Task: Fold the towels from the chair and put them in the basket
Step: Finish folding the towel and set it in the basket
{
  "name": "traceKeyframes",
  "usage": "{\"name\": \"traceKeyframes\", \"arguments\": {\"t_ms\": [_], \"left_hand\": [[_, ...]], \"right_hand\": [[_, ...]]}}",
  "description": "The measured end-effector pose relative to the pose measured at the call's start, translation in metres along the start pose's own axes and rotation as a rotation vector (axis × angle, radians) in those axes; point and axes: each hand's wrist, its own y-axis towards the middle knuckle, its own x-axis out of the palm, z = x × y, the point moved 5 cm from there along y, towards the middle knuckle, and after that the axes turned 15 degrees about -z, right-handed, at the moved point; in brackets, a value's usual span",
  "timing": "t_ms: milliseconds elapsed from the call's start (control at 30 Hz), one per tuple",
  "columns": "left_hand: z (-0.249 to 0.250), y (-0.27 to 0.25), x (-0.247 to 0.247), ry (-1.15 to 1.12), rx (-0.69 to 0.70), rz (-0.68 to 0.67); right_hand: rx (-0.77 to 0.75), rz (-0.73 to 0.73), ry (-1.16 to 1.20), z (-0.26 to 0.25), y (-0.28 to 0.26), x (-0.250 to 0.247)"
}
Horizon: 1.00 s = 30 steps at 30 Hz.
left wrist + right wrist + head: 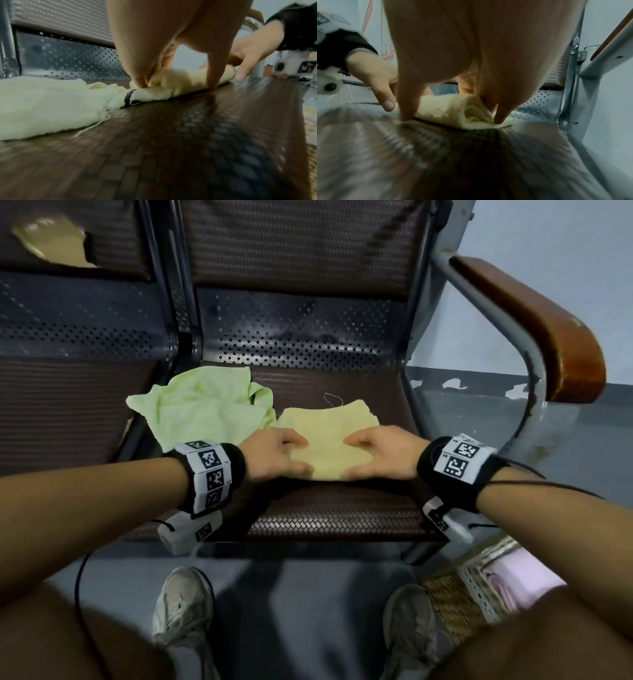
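A folded yellow towel [325, 433] lies on the brown woven chair seat [329, 508]. My left hand [294, 455] grips its left end, thumb at the near edge and fingers curled over the top. My right hand [359, 455] grips the right end the same way. In the left wrist view the left hand's fingers [142, 81] dig into the towel's layers [181, 79]. The right wrist view shows the towel [447, 108] held between the right thumb and fingers [500, 119]. A crumpled light green towel [205, 412] lies just left of it. The wicker basket [448, 607] stands on the floor at lower right.
A pink cloth [513, 577] lies in the basket. A wooden armrest [534, 323] on a metal frame bounds the seat on the right. A second seat adjoins on the left. My shoes [181, 604] stand on the grey floor before the chair.
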Motion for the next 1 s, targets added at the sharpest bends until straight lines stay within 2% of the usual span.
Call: {"name": "traceKeyframes", "arguments": {"t_ms": [33,100,233,333,467,567,633,700,833,1000], "left_hand": [[-0.001,-0.003,0.005,0.069,0.002,-0.028],[-0.003,-0.007,0.008,0.148,0.001,-0.002],[0.001,-0.014,-0.001,0.175,0.012,0.113],[0.006,-0.021,-0.009,0.054,0.035,0.154],[0.009,-0.024,-0.015,-0.296,0.083,0.185],[0.006,-0.014,-0.017,-0.278,0.006,0.268],[0.005,-0.008,-0.018,-0.162,-0.099,0.298],[0.004,-0.002,-0.016,-0.093,-0.216,0.233],[0.003,-0.006,-0.005,-0.121,-0.417,0.042],[0.007,-0.007,0.005,-0.296,-0.438,-0.126]], "right_hand": [[-0.006,-0.044,-0.053,0.001,-0.002,0.007],[-0.013,-0.049,-0.133,0.004,-0.006,0.012],[-0.028,0.125,-0.067,0.005,-0.015,-0.002],[-0.041,0.211,0.020,0.008,-0.026,-0.014],[-0.031,0.218,0.310,0.020,-0.033,-0.020],[0.012,0.183,0.464,0.028,-0.029,-0.016],[0.070,0.192,0.414,0.034,-0.025,-0.012],[0.129,0.201,0.334,0.037,-0.020,-0.008],[0.190,0.163,0.262,0.033,-0.016,-0.004],[0.196,0.078,0.244,0.027,-0.017,-0.001]]}}
